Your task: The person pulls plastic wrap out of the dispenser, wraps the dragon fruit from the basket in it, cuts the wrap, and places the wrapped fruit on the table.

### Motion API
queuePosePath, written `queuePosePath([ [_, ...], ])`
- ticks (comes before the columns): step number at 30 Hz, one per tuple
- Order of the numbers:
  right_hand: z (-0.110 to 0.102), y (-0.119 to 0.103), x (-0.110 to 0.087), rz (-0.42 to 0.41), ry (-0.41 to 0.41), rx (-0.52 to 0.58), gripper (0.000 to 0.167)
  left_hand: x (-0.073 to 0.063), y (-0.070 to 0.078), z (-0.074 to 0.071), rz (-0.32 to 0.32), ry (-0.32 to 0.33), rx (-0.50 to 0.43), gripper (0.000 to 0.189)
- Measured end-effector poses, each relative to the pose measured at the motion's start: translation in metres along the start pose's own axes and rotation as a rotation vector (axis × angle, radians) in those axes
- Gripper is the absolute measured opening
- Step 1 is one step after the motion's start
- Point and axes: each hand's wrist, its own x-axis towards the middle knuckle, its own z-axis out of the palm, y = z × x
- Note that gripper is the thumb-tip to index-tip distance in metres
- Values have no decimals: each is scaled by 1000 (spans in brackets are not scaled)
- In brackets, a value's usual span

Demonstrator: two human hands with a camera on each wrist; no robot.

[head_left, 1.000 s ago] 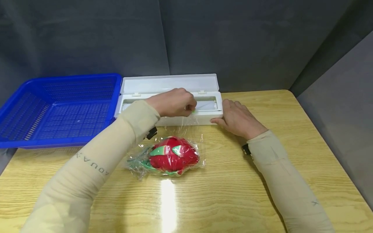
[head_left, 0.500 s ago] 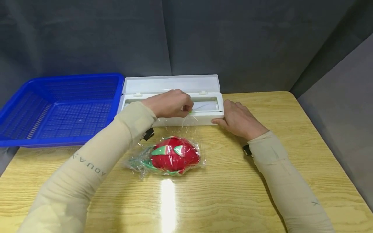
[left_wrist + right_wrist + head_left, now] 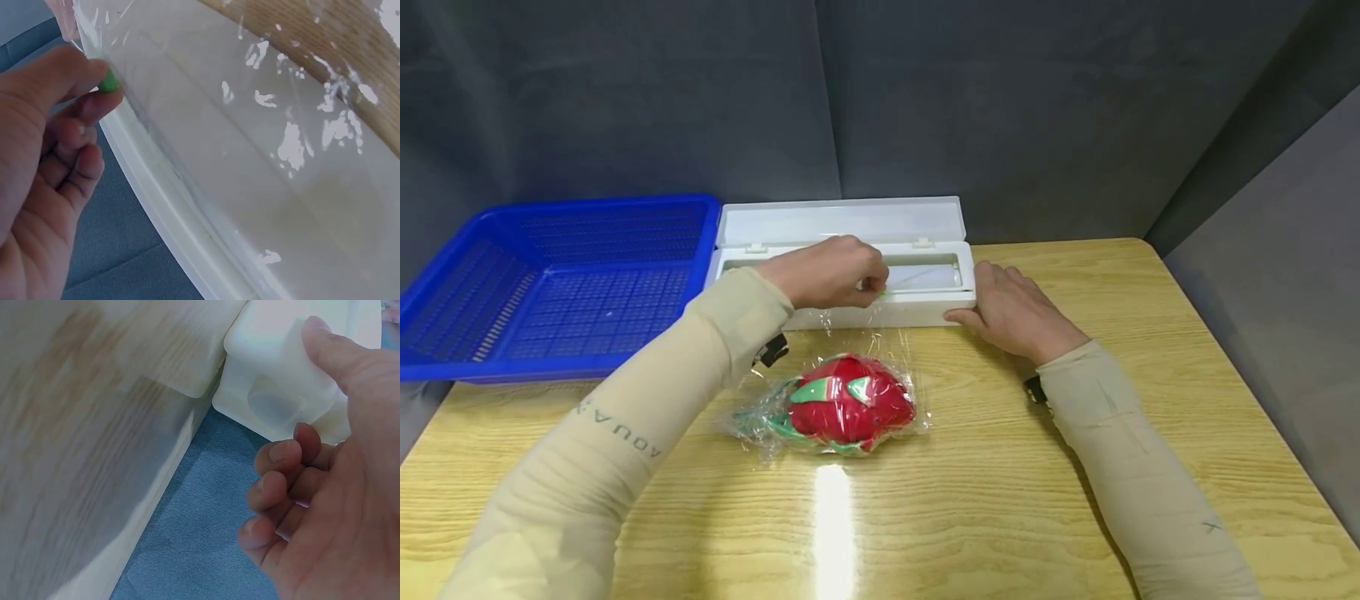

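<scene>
A long white cling film dispenser [image 3: 917, 312] lies on the table with its lid raised; a white roll [image 3: 928, 277] shows inside. My left hand [image 3: 831, 272] pinches a small green slide cutter [image 3: 110, 82] between thumb and index finger at the dispenser's front top edge. At the right end, my right hand [image 3: 1015, 310] holds the box, thumb on its front and fingers at its end. Clear film [image 3: 250, 131] drapes from the front edge toward a red, green-tipped dragon fruit [image 3: 850, 398], which lies on the table in crinkled film.
To the left, a blue plastic basket [image 3: 602, 292] stands right beside the dispenser. A dark grey cloth [image 3: 880, 100] hangs behind the wooden table [image 3: 985, 517]. The table's right edge runs along a grey panel [image 3: 1277, 267].
My left hand has slid a short way left along the dispenser with the green cutter. My right hand keeps its place at the right end, and the dragon fruit lies where it was.
</scene>
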Motion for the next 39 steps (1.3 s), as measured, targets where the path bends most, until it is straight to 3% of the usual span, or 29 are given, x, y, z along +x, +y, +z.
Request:
queuePosePath([
  [8, -3, 7, -3, 17, 8, -7, 58, -8, -7, 3, 10, 39, 2, 16],
  [21, 2, 13, -2, -6, 37, -15, 54, -20, -13, -2, -49, -9, 8, 17],
  [33, 1, 11, 5, -3, 16, -10, 58, -47, -26, -6, -113, -5, 29, 19],
  [39, -1, 16, 6, 7, 7, 11, 62, -59, -36, -4, -110, 19, 49, 22],
])
